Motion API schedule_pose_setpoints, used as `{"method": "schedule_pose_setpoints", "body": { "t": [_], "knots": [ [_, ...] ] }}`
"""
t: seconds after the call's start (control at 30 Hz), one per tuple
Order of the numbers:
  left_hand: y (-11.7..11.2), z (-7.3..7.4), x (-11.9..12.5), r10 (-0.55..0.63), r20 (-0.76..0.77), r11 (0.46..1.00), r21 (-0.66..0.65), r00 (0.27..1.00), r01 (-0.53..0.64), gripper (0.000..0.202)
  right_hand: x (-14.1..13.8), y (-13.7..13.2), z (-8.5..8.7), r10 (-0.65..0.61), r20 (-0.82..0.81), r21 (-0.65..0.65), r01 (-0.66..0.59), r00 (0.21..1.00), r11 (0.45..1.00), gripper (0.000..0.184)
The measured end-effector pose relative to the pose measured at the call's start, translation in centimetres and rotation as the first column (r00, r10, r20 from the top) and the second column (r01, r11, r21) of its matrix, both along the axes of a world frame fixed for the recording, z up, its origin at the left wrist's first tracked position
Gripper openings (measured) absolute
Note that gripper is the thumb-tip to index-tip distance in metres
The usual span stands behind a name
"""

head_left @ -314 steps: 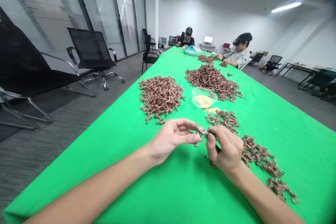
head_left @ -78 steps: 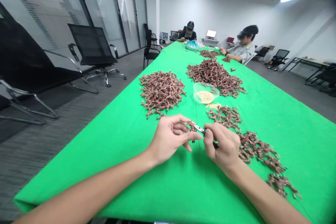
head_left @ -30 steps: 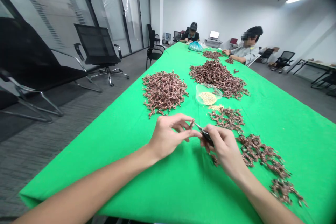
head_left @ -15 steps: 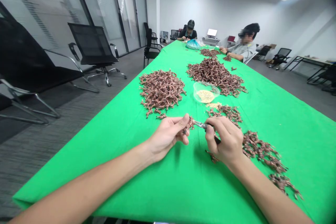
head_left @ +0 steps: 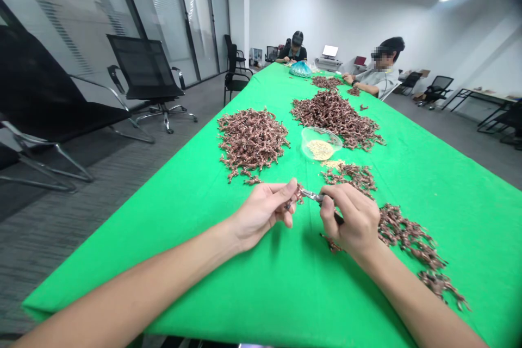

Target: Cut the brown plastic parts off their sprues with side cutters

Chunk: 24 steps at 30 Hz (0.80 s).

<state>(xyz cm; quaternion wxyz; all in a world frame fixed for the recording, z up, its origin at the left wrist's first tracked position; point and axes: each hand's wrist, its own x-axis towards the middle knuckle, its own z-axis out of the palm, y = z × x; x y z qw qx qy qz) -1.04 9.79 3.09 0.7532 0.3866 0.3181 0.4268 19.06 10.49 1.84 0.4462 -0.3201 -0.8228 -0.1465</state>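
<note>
My left hand (head_left: pixel 265 211) is closed, pinching a small brown figurine (head_left: pixel 299 194) between thumb and fingers; its exact shape is partly hidden. In my right hand (head_left: pixel 353 217) is a pair of pliers (head_left: pixel 313 196) with dark handles, its metal jaws pointing left and meeting the figurine. Whether the jaws touch or grip it I cannot tell. Under my right hand lies a loose brown figurine (head_left: pixel 332 243). More of these figurines (head_left: pixel 403 231) lie in a loose row to the right of that hand.
A green cloth (head_left: pixel 261 293) covers the long table. Beyond my hands are a left heap (head_left: pixel 253 138) and a larger heap (head_left: pixel 336 117) of figurines. A clear bowl (head_left: pixel 339 147) holds pale bits. Two people sit at the far end, near a blue bag (head_left: pixel 300 69). Chairs (head_left: pixel 142 73) stand left.
Almost nothing differs. The pliers' tips and the figurine have shifted very slightly, and the whole view has drifted a little; both hands keep their grips.
</note>
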Motion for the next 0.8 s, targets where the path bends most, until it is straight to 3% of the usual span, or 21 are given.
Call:
{"method": "schedule_pose_setpoints", "body": {
  "t": [0.33, 0.6, 0.8],
  "knots": [
    [-0.06, 0.08, -0.01, -0.040, 0.004, 0.998, 0.044, 0.999, 0.040, 0.037, 0.10, -0.12, 0.01, 0.000, 0.033, 0.048, -0.002, 0.999, 0.999, 0.011],
    [-0.33, 0.24, 0.13, 0.039, -0.073, 0.980, 0.200, 0.997, -0.024, 0.033, -0.25, -0.16, -0.30, -0.037, -0.008, 0.025, 0.038, 0.999, 0.999, 0.013],
    [-0.30, 0.29, 0.15, 0.033, -0.047, 0.992, 0.122, 0.998, -0.027, 0.032, -0.28, 0.10, -0.39, -0.024, -0.018, -0.017, 0.024, 1.000, 1.000, 0.012]
  ]
}}
